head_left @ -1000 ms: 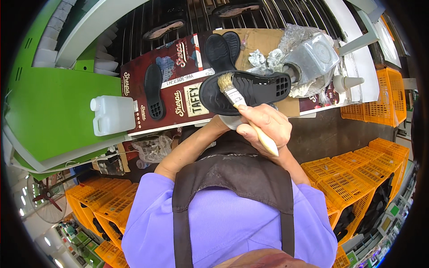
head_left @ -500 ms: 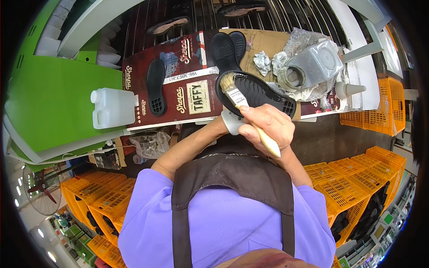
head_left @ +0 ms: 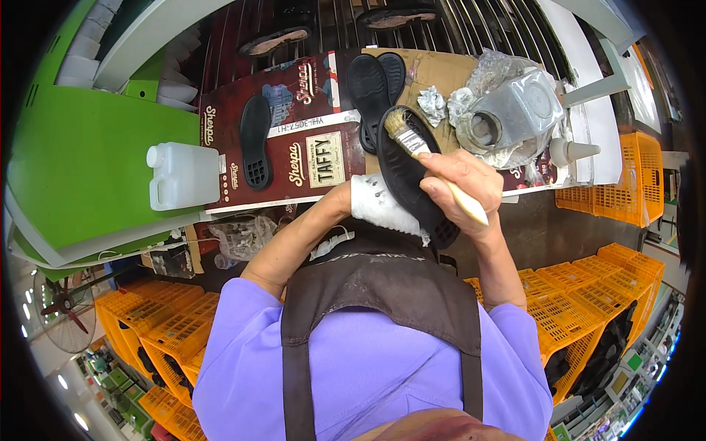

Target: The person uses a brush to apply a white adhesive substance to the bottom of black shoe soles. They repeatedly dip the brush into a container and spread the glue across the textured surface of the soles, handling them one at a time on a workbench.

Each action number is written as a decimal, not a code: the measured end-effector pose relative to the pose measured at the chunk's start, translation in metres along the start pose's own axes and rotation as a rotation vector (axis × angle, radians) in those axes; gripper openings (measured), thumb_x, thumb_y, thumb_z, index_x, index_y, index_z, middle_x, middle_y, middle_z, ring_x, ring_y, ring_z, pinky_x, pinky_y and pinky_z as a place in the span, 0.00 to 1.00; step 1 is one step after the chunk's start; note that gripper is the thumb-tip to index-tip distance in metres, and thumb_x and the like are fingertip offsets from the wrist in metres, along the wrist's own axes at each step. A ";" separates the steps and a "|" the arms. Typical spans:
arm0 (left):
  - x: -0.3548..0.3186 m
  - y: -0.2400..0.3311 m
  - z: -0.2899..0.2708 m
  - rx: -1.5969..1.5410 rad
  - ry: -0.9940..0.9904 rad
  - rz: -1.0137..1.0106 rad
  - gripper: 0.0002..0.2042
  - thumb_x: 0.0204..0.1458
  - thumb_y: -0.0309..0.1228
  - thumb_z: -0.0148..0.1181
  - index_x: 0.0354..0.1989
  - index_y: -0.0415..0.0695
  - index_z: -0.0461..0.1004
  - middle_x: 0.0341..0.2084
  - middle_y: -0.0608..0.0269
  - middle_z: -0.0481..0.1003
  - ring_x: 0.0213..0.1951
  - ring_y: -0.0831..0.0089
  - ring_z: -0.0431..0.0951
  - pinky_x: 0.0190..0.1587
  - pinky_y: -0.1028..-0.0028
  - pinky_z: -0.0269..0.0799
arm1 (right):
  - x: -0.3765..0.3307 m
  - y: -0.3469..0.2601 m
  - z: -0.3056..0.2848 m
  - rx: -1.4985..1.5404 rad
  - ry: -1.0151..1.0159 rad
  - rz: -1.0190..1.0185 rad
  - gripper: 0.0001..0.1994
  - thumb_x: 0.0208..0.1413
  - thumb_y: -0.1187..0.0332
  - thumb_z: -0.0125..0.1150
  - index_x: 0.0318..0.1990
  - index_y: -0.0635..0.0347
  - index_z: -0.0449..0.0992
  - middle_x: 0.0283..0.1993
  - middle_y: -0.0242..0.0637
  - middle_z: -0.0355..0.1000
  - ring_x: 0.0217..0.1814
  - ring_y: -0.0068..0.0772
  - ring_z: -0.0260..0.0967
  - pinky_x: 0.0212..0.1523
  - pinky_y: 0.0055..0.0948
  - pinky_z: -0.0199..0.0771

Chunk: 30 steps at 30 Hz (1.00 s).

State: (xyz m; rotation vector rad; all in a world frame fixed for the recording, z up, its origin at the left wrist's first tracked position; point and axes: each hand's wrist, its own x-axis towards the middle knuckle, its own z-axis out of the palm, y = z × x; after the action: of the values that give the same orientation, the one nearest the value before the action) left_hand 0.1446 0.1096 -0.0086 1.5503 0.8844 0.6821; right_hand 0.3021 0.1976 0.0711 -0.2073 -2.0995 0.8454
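My left hand, covered by a white glove or cloth with dark specks, holds a black shoe sole from below; its fingers are mostly hidden. The sole is tilted, toe end away from me and heel grid close to my apron. My right hand is closed round the pale handle of a flat paintbrush. Its bristles touch the rim of the sole near the toe. Just behind, two more black soles overlap on the cardboard. Another sole lies by itself to the left.
A white jug stands at the left edge of the table. On the right, a clear plastic bottle lies in crumpled film beside a nozzle bottle. Behind is a roller conveyor carrying soles. Orange crates stand at both sides.
The sole has swung so its heel end points toward me, exposing more of my left hand. The brush has moved right and slightly away, along the toe end.
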 end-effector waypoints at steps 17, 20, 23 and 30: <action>-0.021 -0.012 -0.004 -0.685 0.233 -0.117 0.29 0.48 0.40 0.57 0.55 0.34 0.60 0.43 0.52 0.71 0.46 0.68 0.72 0.50 0.70 0.66 | -0.003 0.041 -0.009 0.007 0.115 0.212 0.09 0.45 0.78 0.64 0.36 0.67 0.77 0.26 0.40 0.73 0.24 0.28 0.69 0.25 0.23 0.67; -0.021 0.011 -0.003 -0.833 0.312 -0.110 0.32 0.47 0.47 0.57 0.54 0.34 0.61 0.42 0.52 0.72 0.44 0.66 0.74 0.49 0.70 0.68 | -0.005 0.043 -0.008 0.007 0.110 0.202 0.09 0.45 0.78 0.64 0.36 0.67 0.77 0.26 0.40 0.73 0.24 0.28 0.68 0.25 0.23 0.66; -0.025 0.002 -0.002 -0.958 0.307 -0.072 0.28 0.52 0.44 0.51 0.55 0.34 0.61 0.42 0.53 0.72 0.43 0.67 0.73 0.48 0.70 0.68 | -0.006 0.041 -0.006 0.002 0.088 0.187 0.09 0.45 0.77 0.64 0.36 0.66 0.77 0.26 0.40 0.73 0.23 0.28 0.68 0.25 0.23 0.66; -0.031 0.011 -0.002 -1.211 0.285 -0.025 0.24 0.57 0.44 0.44 0.53 0.35 0.63 0.42 0.50 0.72 0.41 0.64 0.75 0.46 0.69 0.70 | -0.008 0.036 -0.004 0.039 0.068 0.167 0.09 0.44 0.76 0.65 0.35 0.65 0.77 0.26 0.39 0.73 0.23 0.29 0.69 0.24 0.24 0.67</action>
State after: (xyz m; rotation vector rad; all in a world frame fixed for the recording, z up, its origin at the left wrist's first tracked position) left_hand 0.1282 0.0845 0.0044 0.3597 0.4869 1.1440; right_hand 0.3048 0.2232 0.0450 -0.3898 -2.0210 0.9643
